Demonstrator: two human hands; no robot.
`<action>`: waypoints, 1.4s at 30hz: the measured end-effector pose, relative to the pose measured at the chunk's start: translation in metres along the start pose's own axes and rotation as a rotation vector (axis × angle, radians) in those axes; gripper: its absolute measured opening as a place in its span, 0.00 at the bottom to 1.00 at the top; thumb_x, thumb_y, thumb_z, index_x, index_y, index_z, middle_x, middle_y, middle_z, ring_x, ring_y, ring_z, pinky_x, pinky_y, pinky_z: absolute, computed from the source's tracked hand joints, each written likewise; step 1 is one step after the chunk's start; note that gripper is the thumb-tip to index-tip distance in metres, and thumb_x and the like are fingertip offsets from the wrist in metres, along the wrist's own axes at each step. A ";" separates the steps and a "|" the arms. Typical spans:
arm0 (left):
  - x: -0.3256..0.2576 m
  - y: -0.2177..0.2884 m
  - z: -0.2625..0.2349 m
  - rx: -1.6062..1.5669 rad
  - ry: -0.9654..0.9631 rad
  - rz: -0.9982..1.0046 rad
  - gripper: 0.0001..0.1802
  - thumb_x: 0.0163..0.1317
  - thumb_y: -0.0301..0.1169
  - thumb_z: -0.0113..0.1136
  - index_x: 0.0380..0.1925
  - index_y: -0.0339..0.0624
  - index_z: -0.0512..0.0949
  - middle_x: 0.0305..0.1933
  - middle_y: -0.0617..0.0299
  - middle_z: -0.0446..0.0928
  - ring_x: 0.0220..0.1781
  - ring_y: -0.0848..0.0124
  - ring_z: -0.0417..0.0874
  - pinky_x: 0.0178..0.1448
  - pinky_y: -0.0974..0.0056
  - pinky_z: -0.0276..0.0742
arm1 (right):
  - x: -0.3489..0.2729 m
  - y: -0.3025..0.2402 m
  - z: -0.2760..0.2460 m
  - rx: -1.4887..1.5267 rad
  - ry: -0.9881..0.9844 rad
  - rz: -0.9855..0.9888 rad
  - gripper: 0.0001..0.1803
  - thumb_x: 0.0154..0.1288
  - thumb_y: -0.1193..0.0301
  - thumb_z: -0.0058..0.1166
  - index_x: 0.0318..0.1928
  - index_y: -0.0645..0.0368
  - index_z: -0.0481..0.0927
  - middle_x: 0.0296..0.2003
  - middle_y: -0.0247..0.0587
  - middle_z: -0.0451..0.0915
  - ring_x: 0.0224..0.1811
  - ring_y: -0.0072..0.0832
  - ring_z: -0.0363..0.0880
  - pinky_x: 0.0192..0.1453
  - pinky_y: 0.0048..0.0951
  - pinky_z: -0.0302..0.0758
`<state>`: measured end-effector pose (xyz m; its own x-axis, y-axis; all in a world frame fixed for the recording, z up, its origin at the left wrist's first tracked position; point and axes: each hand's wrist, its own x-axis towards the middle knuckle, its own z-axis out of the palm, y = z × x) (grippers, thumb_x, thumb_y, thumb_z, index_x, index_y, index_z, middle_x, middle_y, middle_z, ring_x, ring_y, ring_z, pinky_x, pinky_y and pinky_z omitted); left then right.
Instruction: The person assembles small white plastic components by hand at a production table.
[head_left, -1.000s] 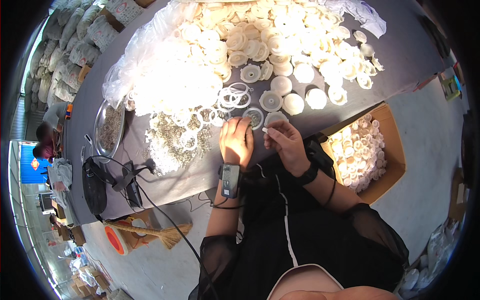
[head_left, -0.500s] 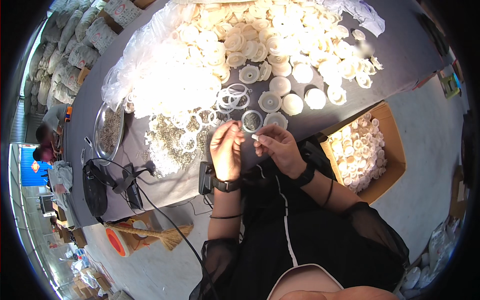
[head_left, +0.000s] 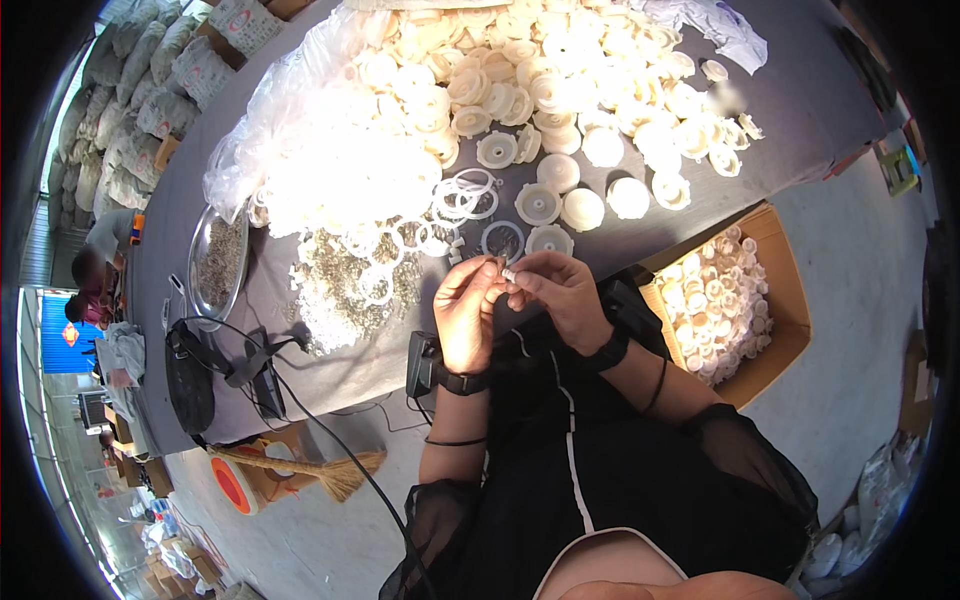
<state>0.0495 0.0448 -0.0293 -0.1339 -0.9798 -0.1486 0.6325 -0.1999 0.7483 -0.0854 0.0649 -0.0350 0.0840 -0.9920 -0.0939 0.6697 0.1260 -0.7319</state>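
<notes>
My right hand (head_left: 560, 296) pinches a small white plastic piece (head_left: 509, 275) between thumb and fingertips. Against it, the fingertips of my left hand (head_left: 468, 312) are pressed together on something tiny and greyish, too small to name. Both hands meet just over the table's near edge. Just beyond them lie a flat white ring (head_left: 502, 241) and a round, cream plastic cap (head_left: 549, 243) with a scalloped rim. A few more small white pieces (head_left: 456, 250) rest beside my left fingers.
A large heap of cream caps (head_left: 490, 80) covers the far table. White rings (head_left: 464, 196) and a pile of small glinting metal parts (head_left: 350, 290) lie to the left, near a metal tray (head_left: 219, 265). A cardboard box (head_left: 790, 320) of small white parts stands right. A cable crosses the left.
My left hand has come right and slightly nearer, so its fingertips now meet the white piece in my right hand. The right hand has barely moved.
</notes>
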 end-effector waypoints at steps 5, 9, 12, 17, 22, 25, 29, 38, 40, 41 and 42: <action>0.001 -0.003 0.007 0.038 0.012 0.032 0.06 0.59 0.20 0.55 0.37 0.32 0.76 0.33 0.55 0.79 0.29 0.70 0.80 0.36 0.69 0.76 | 0.002 -0.004 0.001 -0.021 0.019 -0.044 0.09 0.61 0.76 0.52 0.41 0.65 0.75 0.31 0.40 0.79 0.30 0.25 0.78 0.36 0.22 0.75; 0.006 -0.010 0.025 0.040 -0.069 0.069 0.05 0.59 0.20 0.55 0.35 0.33 0.78 0.27 0.61 0.77 0.27 0.76 0.75 0.33 0.72 0.71 | 0.006 -0.007 -0.005 -0.027 -0.018 -0.092 0.10 0.63 0.75 0.50 0.43 0.66 0.75 0.32 0.41 0.79 0.31 0.25 0.78 0.36 0.23 0.75; 0.026 -0.010 0.041 0.546 -0.052 0.237 0.05 0.57 0.21 0.56 0.34 0.32 0.78 0.26 0.65 0.77 0.28 0.81 0.74 0.33 0.75 0.69 | 0.010 -0.017 -0.017 -0.086 0.055 -0.190 0.12 0.65 0.75 0.47 0.47 0.65 0.75 0.34 0.41 0.79 0.33 0.26 0.79 0.39 0.25 0.76; 0.118 -0.004 0.036 1.352 -0.134 0.839 0.14 0.53 0.25 0.59 0.40 0.33 0.76 0.40 0.51 0.77 0.43 0.63 0.78 0.46 0.65 0.72 | 0.019 -0.031 -0.029 0.043 0.167 -0.280 0.11 0.65 0.76 0.47 0.45 0.65 0.75 0.34 0.42 0.80 0.33 0.27 0.80 0.40 0.25 0.76; 0.169 0.015 0.042 1.974 -0.126 0.347 0.23 0.54 0.38 0.55 0.46 0.32 0.71 0.44 0.42 0.75 0.48 0.47 0.74 0.55 0.55 0.68 | 0.018 -0.029 -0.037 0.118 0.161 -0.199 0.10 0.64 0.76 0.47 0.45 0.64 0.75 0.34 0.43 0.79 0.33 0.29 0.80 0.41 0.29 0.77; 0.169 0.014 0.043 2.056 -0.169 0.284 0.26 0.52 0.43 0.55 0.47 0.36 0.71 0.45 0.45 0.74 0.50 0.48 0.72 0.59 0.55 0.65 | 0.019 -0.032 -0.043 0.124 0.155 -0.198 0.10 0.64 0.76 0.47 0.45 0.64 0.74 0.34 0.42 0.79 0.35 0.29 0.80 0.42 0.29 0.77; 0.168 0.015 0.032 1.882 -0.150 0.398 0.19 0.48 0.37 0.62 0.37 0.35 0.76 0.36 0.46 0.76 0.41 0.50 0.76 0.47 0.55 0.71 | 0.021 -0.034 -0.044 0.120 0.094 -0.191 0.10 0.64 0.76 0.48 0.45 0.64 0.74 0.35 0.42 0.79 0.36 0.28 0.80 0.43 0.27 0.77; 0.057 0.009 0.060 0.996 -0.062 0.527 0.08 0.49 0.18 0.61 0.27 0.36 0.71 0.35 0.57 0.77 0.32 0.76 0.75 0.38 0.74 0.70 | 0.010 -0.044 -0.026 0.019 -0.011 -0.215 0.10 0.61 0.81 0.49 0.44 0.68 0.74 0.36 0.46 0.79 0.37 0.31 0.81 0.43 0.27 0.78; 0.026 0.011 0.061 0.740 -0.088 0.376 0.08 0.51 0.16 0.60 0.27 0.37 0.71 0.37 0.58 0.77 0.33 0.78 0.76 0.39 0.74 0.71 | 0.007 -0.043 -0.018 -0.037 -0.014 -0.204 0.08 0.61 0.82 0.50 0.42 0.70 0.73 0.36 0.48 0.79 0.37 0.31 0.81 0.43 0.27 0.79; 0.017 0.011 0.058 0.700 -0.072 0.401 0.08 0.52 0.16 0.60 0.27 0.36 0.71 0.37 0.57 0.77 0.33 0.78 0.77 0.40 0.74 0.72 | 0.005 -0.042 -0.014 -0.033 -0.030 -0.185 0.08 0.61 0.82 0.50 0.42 0.70 0.73 0.36 0.48 0.79 0.37 0.31 0.81 0.43 0.27 0.79; 0.008 0.013 0.057 0.703 -0.057 0.413 0.08 0.52 0.16 0.60 0.28 0.37 0.71 0.37 0.58 0.77 0.33 0.78 0.77 0.40 0.74 0.72 | 0.004 -0.041 -0.010 -0.042 -0.040 -0.177 0.09 0.61 0.81 0.50 0.42 0.70 0.73 0.36 0.46 0.79 0.37 0.30 0.81 0.42 0.25 0.78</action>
<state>0.0133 0.0350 0.0155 -0.0458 -0.9681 0.2465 0.0155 0.2461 0.9691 -0.1201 0.0562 -0.0124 -0.0025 -0.9979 0.0648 0.6450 -0.0511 -0.7625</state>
